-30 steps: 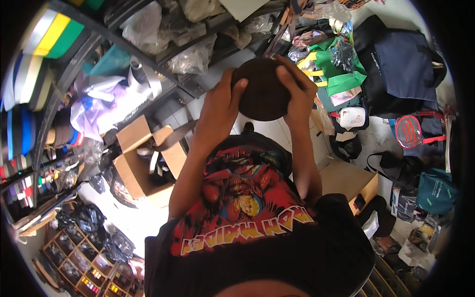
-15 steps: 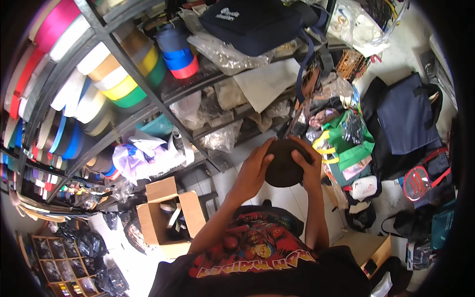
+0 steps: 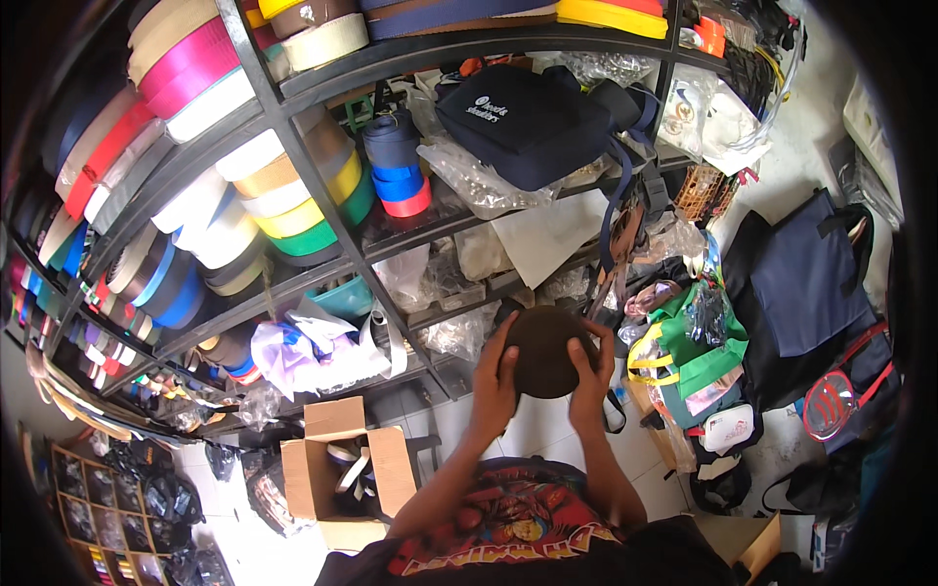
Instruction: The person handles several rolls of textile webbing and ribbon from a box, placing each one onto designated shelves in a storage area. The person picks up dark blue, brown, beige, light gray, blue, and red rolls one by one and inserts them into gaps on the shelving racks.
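The big metal shelf [image 3: 293, 186] fills ten o'clock. At the middle, the dark round roll [image 3: 543, 352] sits squeezed between the left hand [image 3: 498, 376] and right hand [image 3: 589, 376], fingers curled tight. Loose fingers might let it fall.

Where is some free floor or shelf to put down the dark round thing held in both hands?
Bare white floor shows just below the dark round thing, between the open cardboard box and the green bag. The shelves are packed with webbing rolls and plastic packets; bags crowd the right.
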The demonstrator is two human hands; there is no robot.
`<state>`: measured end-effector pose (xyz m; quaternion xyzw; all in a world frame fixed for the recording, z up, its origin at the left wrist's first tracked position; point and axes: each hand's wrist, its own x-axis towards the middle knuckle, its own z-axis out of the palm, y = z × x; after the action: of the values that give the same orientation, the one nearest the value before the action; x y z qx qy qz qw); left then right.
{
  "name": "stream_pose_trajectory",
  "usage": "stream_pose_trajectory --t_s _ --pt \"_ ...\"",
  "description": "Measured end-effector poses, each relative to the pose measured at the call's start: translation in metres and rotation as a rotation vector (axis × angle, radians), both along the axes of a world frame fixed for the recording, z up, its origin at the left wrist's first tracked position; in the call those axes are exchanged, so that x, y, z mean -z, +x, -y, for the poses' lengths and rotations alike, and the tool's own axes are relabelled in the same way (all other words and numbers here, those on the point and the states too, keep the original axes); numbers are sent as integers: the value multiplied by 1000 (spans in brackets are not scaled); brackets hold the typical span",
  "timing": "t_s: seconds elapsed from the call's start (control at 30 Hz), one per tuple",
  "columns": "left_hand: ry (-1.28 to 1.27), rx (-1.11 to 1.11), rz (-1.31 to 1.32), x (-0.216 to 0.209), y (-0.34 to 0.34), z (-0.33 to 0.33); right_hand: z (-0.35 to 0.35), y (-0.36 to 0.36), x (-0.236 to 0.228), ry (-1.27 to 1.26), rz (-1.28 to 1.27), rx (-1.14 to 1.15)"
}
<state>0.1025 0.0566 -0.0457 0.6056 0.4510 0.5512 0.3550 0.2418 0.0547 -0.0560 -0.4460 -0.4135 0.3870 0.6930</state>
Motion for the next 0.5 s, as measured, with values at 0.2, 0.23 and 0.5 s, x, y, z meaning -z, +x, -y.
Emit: stream_pose_trajectory --t_s 0.2,0.23,0.5 --pt "82 169 -250 -30 -23 1 -13 24 -24 -50 147 -307" --pt "53 197 -257 -34 -25 2 -14 26 -28 -32 162 -304" --pt "133 96 -147 -21 -14 1 -9 -7 -18 1 -84 36"
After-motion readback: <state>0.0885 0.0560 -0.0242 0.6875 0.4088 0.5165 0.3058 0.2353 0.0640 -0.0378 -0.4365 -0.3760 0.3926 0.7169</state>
